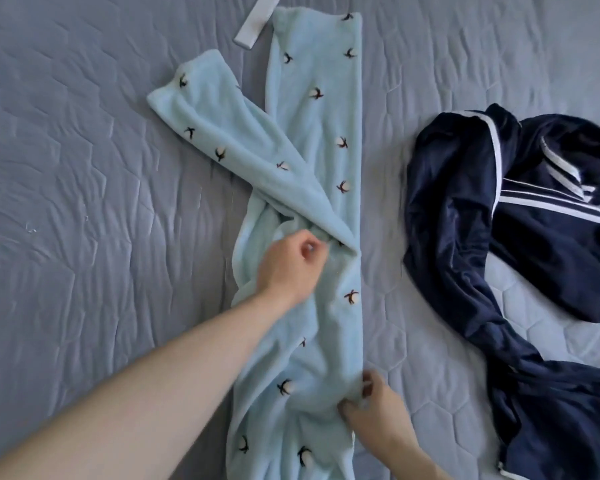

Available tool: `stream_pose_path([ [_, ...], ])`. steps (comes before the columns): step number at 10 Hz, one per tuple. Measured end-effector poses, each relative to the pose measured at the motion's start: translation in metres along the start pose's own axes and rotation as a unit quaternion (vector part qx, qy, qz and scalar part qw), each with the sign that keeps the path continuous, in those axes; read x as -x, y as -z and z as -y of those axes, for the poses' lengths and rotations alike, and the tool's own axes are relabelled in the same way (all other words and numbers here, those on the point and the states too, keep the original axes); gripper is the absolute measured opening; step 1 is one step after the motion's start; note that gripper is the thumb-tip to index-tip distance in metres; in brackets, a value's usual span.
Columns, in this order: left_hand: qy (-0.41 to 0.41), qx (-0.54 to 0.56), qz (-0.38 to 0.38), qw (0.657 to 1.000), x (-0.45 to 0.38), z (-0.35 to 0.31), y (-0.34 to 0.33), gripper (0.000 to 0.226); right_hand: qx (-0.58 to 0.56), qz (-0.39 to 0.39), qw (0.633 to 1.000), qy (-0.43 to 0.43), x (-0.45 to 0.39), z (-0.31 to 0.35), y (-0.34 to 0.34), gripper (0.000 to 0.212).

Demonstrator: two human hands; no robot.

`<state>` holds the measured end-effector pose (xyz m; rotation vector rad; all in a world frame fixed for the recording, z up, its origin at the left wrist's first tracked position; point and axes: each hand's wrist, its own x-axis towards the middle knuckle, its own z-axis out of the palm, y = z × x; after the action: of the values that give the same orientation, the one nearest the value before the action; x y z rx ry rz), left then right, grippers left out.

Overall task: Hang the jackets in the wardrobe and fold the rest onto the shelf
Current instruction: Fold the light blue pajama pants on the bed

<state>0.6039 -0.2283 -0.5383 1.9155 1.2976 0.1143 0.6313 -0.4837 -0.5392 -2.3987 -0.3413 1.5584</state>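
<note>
Item 1. Light blue fleece garment point(312, 161), printed with small dark-and-white cotton-boll motifs. Lies lengthwise down the middle of the quilt, running from 12 o'clock to 6 o'clock. Right edge straight and folded. One long panel or sleeve crosses diagonally over it, its free end pointing to 10 o'clock. Lower end runs out of view at 6 o'clock.

Item 2. Left hand point(288, 268). Reaches in from 7 o'clock, bare forearm over the quilt. Fingers curled, pinching the fleece at the point where the diagonal panel meets the main strip.

Item 3. Right hand point(374, 407). Enters from 5 o'clock. Thumb and fingers pinch the right folded edge of the fleece garment low down.

Item 4. Navy jacket point(492, 216) with white stripes. Lies crumpled at 3 o'clock, well apart from the fleece, a strip of bare quilt between them. One long part trails toward 5 o'clock and off the frame edge.

Item 5. White flat strip point(257, 20), kind unclear. At 12 o'clock, tilted, just beside the top left edge of the fleece.

Item 6. Grey-blue quilted bedcover point(84, 202), hexagon stitching. Carries all the above. Wide open stretch from 8 to 11 o'clock; a narrower one from 1 to 2 o'clock. The cover's left border shows at the 9 o'clock frame edge.
</note>
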Motion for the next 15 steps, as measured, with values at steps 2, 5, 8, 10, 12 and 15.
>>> stream_pose_path([
  [2,0.176,-0.113,-0.169,0.963,-0.079,0.089,0.081,0.066,-0.067,-0.16,0.971,0.165,-0.041,0.088,0.038,0.06],
  [5,0.355,-0.121,-0.117,0.92,-0.155,0.141,0.024,0.094,0.062,-0.209,0.892,0.397,-0.129,0.278,0.047,0.076],
  [8,0.379,-0.043,-0.05,0.923,-0.189,0.149,0.044,0.156,0.234,-0.193,0.864,0.403,-0.186,0.353,0.017,0.048],
  [10,0.41,-0.038,-0.065,0.909,-0.195,0.152,0.038,0.089,-0.388,-0.152,0.858,0.299,-0.188,0.384,0.087,0.023],
  [12,0.426,-0.125,-0.067,0.893,-0.193,0.151,0.032,0.097,-0.257,-0.225,0.937,0.074,-0.229,0.343,0.14,0.019],
  [15,0.48,-0.146,-0.007,0.865,-0.201,0.142,0.035,0.082,-0.029,-0.262,0.923,0.282,-0.251,0.405,0.133,0.089],
])
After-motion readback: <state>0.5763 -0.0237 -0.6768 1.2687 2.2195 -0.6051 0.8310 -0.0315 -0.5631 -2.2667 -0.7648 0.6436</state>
